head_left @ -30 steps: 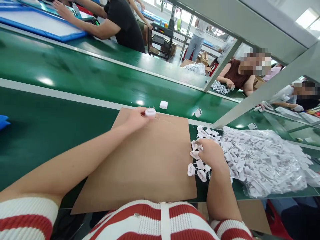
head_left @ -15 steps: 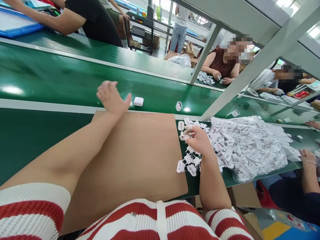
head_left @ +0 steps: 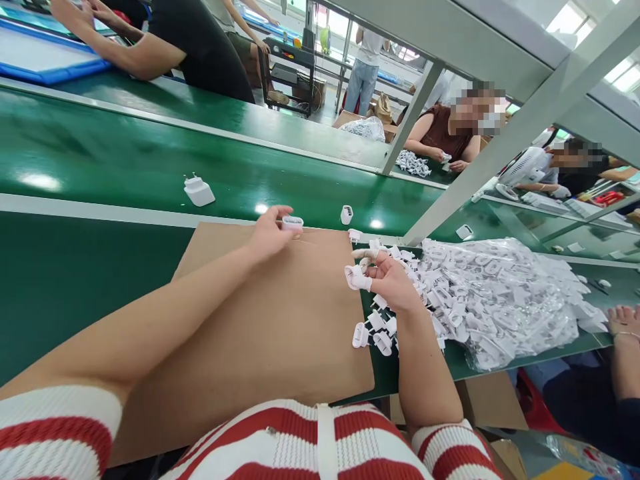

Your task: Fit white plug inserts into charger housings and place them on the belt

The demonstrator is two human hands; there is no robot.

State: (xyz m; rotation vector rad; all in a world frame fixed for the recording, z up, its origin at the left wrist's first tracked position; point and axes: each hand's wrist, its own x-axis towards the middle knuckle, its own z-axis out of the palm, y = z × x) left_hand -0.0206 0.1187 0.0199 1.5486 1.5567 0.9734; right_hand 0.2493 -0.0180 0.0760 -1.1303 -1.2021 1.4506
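Observation:
My left hand point(head_left: 269, 233) pinches a small white charger shell point(head_left: 292, 223) above the far edge of a brown cardboard sheet point(head_left: 260, 333). My right hand point(head_left: 387, 280) holds a white plug piece point(head_left: 356, 278) at the sheet's right edge, beside a big heap of white plug pieces point(head_left: 490, 293) lying on clear plastic. A finished white charger point(head_left: 199, 191) with its pins up lies on the green conveyor belt point(head_left: 125, 160) to the left. Another white shell point(head_left: 346, 214) stands on the belt just beyond the sheet.
Grey metal frame bars point(head_left: 480, 167) cross overhead on the right. Other people sit across the belt with their own heaps of white parts point(head_left: 413, 162). A person's arms point(head_left: 120, 53) rest at a blue-edged tray far left. Another person's hand point(head_left: 623, 320) shows at the right edge.
My left hand reached out to the belt, let a charger go there, then came back holding another white shell. My right hand lifted a plug piece from the heap.

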